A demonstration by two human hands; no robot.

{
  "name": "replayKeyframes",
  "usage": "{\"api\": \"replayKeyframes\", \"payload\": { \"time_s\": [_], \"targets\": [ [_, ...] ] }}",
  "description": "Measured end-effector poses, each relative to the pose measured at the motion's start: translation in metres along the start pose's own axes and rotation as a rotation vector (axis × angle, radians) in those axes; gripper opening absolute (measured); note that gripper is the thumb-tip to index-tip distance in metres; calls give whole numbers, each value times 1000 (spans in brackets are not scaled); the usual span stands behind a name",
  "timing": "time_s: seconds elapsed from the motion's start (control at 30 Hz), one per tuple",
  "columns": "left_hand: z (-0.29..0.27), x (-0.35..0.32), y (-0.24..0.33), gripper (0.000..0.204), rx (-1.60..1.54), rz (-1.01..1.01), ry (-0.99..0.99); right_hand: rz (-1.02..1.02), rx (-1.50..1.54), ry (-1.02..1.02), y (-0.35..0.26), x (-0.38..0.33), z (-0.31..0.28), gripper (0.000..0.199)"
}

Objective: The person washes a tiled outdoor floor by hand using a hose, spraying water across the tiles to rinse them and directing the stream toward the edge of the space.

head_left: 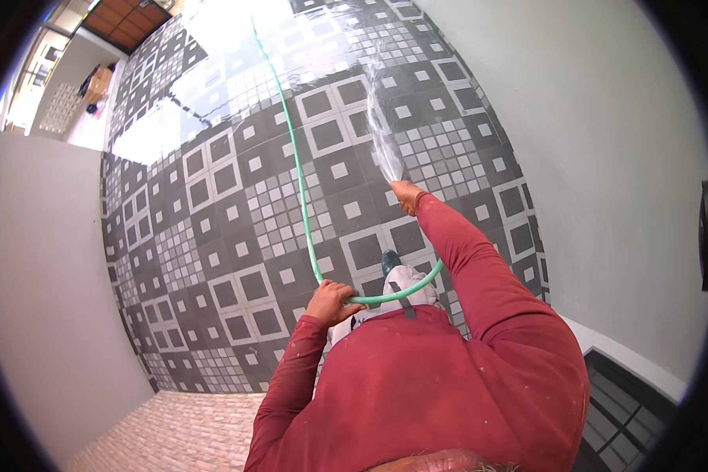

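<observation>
A green garden hose point(294, 149) runs from the far end of the tiled floor to my left hand point(333, 303), whose fingers are wrapped round it near my waist. From there the hose curves in front of my trousers and passes under my right forearm. My right hand point(406, 196), stretched forward, is closed at the point where a jet of water point(381, 134) comes out. The hose end inside that hand is hidden by the fingers and sleeve. The water sprays ahead onto the dark floor tiles point(366, 250).
Pale walls stand on the left point(47, 259) and right point(606, 157). Farther off, the floor is wet and glossy. A brown door point(123, 22) and a cardboard box point(97, 83) are at the far left. A dark-framed grille point(621, 409) lies at the lower right.
</observation>
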State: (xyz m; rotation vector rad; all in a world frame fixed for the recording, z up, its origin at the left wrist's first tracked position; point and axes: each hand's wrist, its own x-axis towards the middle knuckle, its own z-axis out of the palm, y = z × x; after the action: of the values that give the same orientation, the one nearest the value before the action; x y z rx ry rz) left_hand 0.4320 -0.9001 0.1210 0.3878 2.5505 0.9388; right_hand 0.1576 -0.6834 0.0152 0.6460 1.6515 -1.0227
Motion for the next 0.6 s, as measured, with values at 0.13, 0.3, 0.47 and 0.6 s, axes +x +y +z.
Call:
{"api": "replayKeyframes", "payload": {
  "time_s": [0.13,0.3,0.47,0.6],
  "targets": [
    [2,-30,-25,30,-52,-40,62,-36,-125,-4,-21,-14,65,31],
    [-4,-73,-53,27,-80,-102,154,-95,-244,-75,-55,-23,151,28],
    [-9,-122,-75,27,-163,-154,296,-26,-325,-230,-104,-29,240,23],
    [-10,-167,-98,26,-274,-256,419,-30,-370,-239,-145,-38,330,35]
  ]
}}
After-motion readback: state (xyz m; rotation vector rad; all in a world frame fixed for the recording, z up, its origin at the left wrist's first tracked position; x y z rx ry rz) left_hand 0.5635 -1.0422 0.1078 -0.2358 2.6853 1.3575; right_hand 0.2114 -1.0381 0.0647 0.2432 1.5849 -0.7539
